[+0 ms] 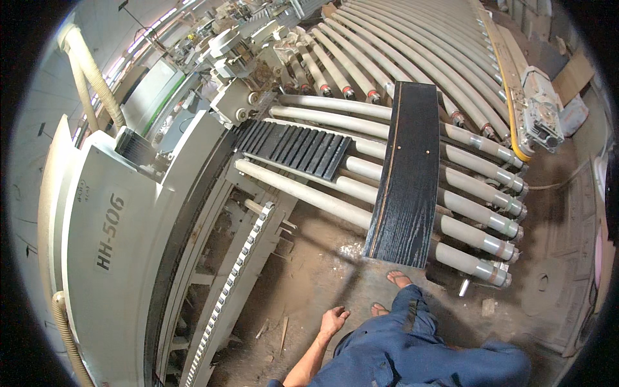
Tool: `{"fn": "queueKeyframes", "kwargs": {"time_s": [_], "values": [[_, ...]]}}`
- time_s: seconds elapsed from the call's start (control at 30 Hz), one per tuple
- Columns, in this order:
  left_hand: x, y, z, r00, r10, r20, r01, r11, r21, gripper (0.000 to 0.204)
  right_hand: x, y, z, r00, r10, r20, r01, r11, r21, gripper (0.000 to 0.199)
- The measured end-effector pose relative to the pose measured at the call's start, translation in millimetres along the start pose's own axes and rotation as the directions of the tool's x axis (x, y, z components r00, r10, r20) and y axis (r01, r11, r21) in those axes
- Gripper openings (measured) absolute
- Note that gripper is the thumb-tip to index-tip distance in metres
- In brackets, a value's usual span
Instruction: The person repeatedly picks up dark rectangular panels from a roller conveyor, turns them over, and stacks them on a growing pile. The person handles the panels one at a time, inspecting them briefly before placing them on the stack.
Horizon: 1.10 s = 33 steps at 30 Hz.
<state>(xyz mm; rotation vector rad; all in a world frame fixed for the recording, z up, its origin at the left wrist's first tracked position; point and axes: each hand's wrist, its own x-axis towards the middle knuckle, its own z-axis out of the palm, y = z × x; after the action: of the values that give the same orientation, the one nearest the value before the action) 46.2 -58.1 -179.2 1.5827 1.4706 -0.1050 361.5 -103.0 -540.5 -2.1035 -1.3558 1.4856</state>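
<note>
My left hand (334,320) hangs low beside my body, its fingers curled in a loose fist, and I see nothing in it. It touches neither the machine nor the rollers. My right hand is out of view. In front of me a long black wood-grained panel (409,174) lies across several pale rollers (474,197). Two small light dots and a thin brown line along its left side show on its surface. Left of the panel, a black slatted feed track (300,149) runs into the machine.
A large pale-grey machine (106,213) fills the left side, with ridged hoses (103,77). A toothed chain strip (229,277) runs along its near side. More rollers curve away at the back, beside a motor unit (540,119) on the right. Debris lies on the floor (284,316).
</note>
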Motion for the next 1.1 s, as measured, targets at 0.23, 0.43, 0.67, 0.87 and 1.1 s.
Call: {"fn": "queueKeyframes", "kwargs": {"time_s": [0.23,0.43,0.67,0.87,1.1], "values": [[-17.1,-20.0,17.9,0.992,-0.101,-0.072,0.089,0.985,-0.147,0.049,-138.8,27.3,-24.9,0.97,0.168,0.177,-0.195,0.97,0.148,0.05],[12.3,-63.7,55.7,0.97,-0.237,-0.053,0.195,0.892,-0.408,0.048,-399.3,-144.7,-268.7,0.97,0.237,0.055,-0.236,0.972,-0.022,0.023],[27.6,-20.7,63.4,0.966,-0.244,-0.086,0.149,0.799,-0.583,0.046,-191.1,-385.3,-411.8,0.529,-0.723,-0.445,0.564,0.691,-0.452,0.034],[21.6,28.0,25.3,0.924,-0.234,-0.301,0.013,0.808,-0.589,0.046,8.5,-443.8,-428.3,0.461,-0.88,-0.114,0.399,0.321,-0.859,0.028],[0.0,66.2,24.6,0.906,-0.228,-0.356,-0.166,0.583,-0.795,0.043,36.2,-466.8,-431.8,0.465,-0.885,0.003,0.441,0.228,-0.868,0.017]]}}
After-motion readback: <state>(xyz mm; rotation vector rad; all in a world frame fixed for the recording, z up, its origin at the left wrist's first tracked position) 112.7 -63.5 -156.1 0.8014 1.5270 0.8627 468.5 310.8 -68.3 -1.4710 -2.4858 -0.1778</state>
